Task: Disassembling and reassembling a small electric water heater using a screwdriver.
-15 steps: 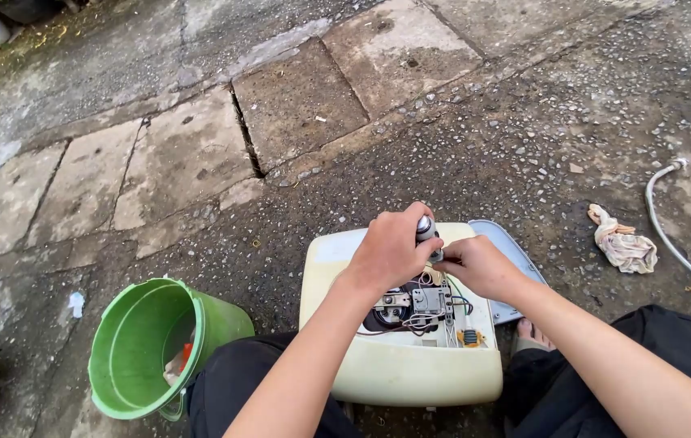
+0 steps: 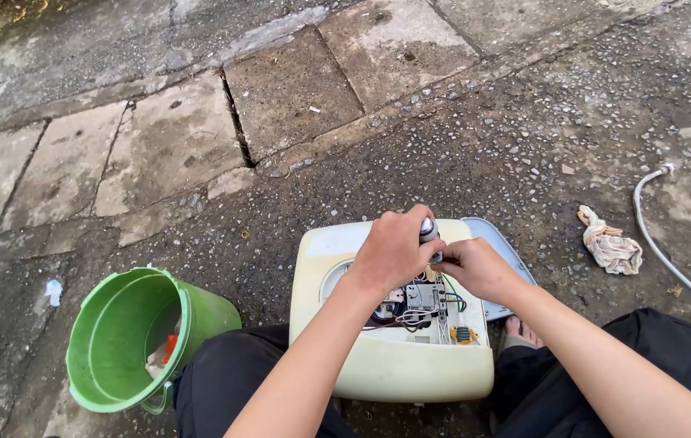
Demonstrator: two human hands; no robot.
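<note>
- Between the two hands, a small grey metal cylinder (image 2: pixel 428 229) stands upright over the opened cream appliance housing (image 2: pixel 378 369).
- Left hand (image 2: pixel 394 250) is curled shut around the cylinder's upper part; right hand (image 2: pixel 475 266) pinches closed at its lower end, just above the exposed wiring block (image 2: pixel 422 302).
- Risk, as I judge it: a slip of either hand could drive the cylinder into the thin wires below and tear one loose, since they lie right under the grip.
- Just right of the right hand, a grey cover panel (image 2: pixel 501 243) leans against the housing.
- Well to the left of the left hand, a green bucket (image 2: pixel 130 341) lies tilted; farther right, a crumpled rag (image 2: pixel 609 246) and a hose (image 2: pixel 669 259).
- No labels or signs can be made out.
</note>
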